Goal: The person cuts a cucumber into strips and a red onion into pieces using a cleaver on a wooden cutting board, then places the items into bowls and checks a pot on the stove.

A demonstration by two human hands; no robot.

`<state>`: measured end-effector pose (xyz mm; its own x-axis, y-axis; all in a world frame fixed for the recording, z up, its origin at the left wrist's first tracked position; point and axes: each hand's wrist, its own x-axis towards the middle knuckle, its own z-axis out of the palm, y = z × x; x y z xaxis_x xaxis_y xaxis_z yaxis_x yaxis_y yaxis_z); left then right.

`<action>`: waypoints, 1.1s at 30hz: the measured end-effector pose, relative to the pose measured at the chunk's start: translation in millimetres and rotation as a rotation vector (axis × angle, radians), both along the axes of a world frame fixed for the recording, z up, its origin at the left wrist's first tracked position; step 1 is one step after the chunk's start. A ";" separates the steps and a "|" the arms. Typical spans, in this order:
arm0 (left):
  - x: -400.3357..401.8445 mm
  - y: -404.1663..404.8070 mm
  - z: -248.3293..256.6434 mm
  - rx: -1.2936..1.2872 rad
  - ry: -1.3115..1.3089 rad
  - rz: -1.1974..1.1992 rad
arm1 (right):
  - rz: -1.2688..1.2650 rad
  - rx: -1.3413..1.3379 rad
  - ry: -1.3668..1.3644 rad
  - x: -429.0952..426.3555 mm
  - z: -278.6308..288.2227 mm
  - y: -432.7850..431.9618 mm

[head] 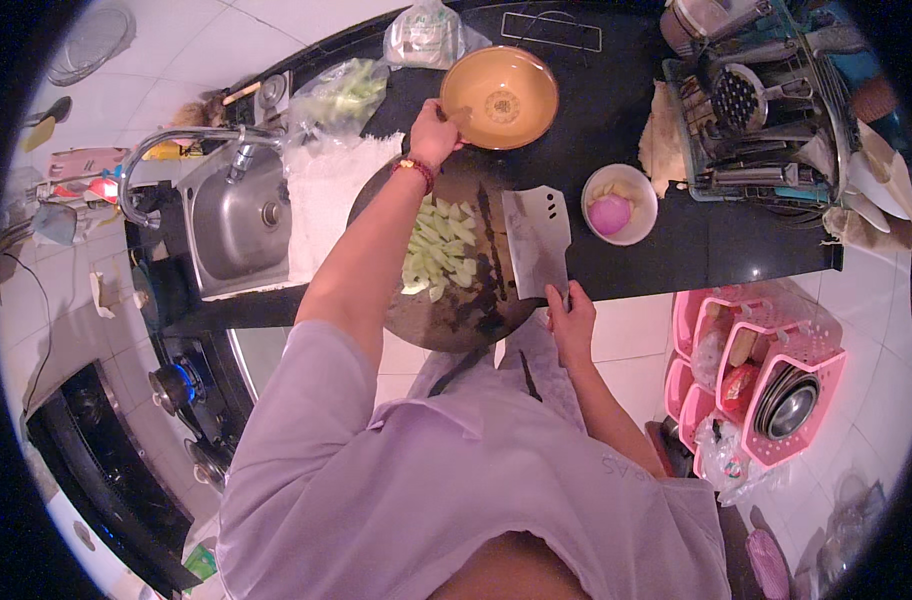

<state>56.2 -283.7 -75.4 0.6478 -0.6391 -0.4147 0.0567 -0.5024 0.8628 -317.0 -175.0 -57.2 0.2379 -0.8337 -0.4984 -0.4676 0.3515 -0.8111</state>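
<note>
My left hand (435, 137) grips the near left rim of an orange-brown bowl (527, 82), which has a printed medallion in its bottom and no food in it. My right hand (572, 322) is closed on the handle of a cleaver (538, 240). Its broad blade lies over the right side of a round dark cutting board (456, 326), pointing away from me. On the board sits a pile of cut pale-green vegetable pieces (441, 247), partly hidden behind my left forearm. A white cup (619, 235) to the right holds a purple-pink onion and pale pieces.
Left of the board are a white cloth (321, 217) and a steel sink (231, 232). Bagged greens (343, 94) and a white plastic bag (424, 37) stand behind. A utensil rack (771, 127) is on the right. A pot (172, 388) sits over a blue flame at left.
</note>
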 end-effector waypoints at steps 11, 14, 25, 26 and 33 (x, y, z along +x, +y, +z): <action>-30.9 236.1 66.8 0.108 -0.664 -0.119 | 0.023 0.176 -0.143 40.9 14.5 43.2; -56.1 294.2 54.9 0.291 -0.522 -0.104 | 0.034 0.177 -0.148 55.0 16.8 50.9; -95.6 256.2 43.3 0.049 -0.495 -0.215 | 0.096 0.162 -0.145 76.5 6.7 63.7; -97.6 254.5 41.7 0.025 -0.500 -0.208 | 0.094 0.171 -0.152 76.1 4.8 64.6; -99.2 241.8 55.5 0.082 -0.448 -0.236 | 0.171 0.213 -0.170 78.4 3.7 60.1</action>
